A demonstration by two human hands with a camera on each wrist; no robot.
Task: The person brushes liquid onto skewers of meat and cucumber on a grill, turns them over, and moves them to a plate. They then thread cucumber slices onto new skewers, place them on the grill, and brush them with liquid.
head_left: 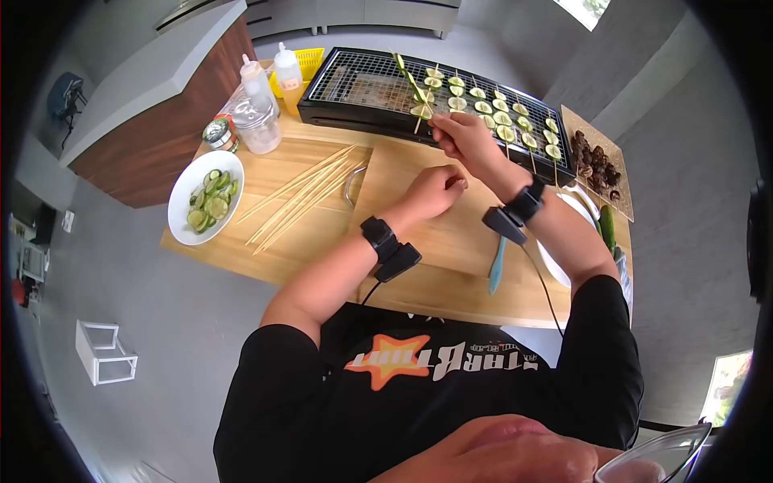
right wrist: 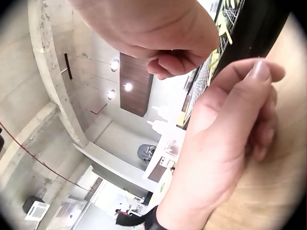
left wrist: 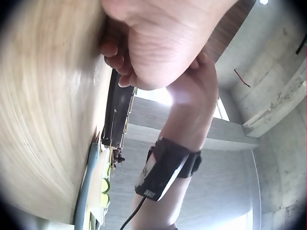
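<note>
My right hand (head_left: 471, 145) is at the grill's near edge, thumb and fingers pinched at the lower end of a tilted skewer of green slices (head_left: 416, 87). That skewer leans across the left end of the rows of skewered slices (head_left: 481, 106) on the grill (head_left: 354, 111). In the right wrist view my right hand (right wrist: 158, 28) has curled fingers, and its grip is partly hidden. My left hand (head_left: 433, 191) rests on the wooden board (head_left: 394, 165) with fingers loosely curled and nothing visible in them; the right wrist view shows this left hand (right wrist: 228, 117) too.
Bare sticks (head_left: 302, 197) and a white bowl (head_left: 179, 201) of green slices lie left. Squeeze bottles (head_left: 288, 76), a lidded jar (head_left: 259, 133) and a can (head_left: 220, 135) stand at the back left. A blue-handled tool (head_left: 497, 270) and a tray of dark pieces (head_left: 618, 161) are right.
</note>
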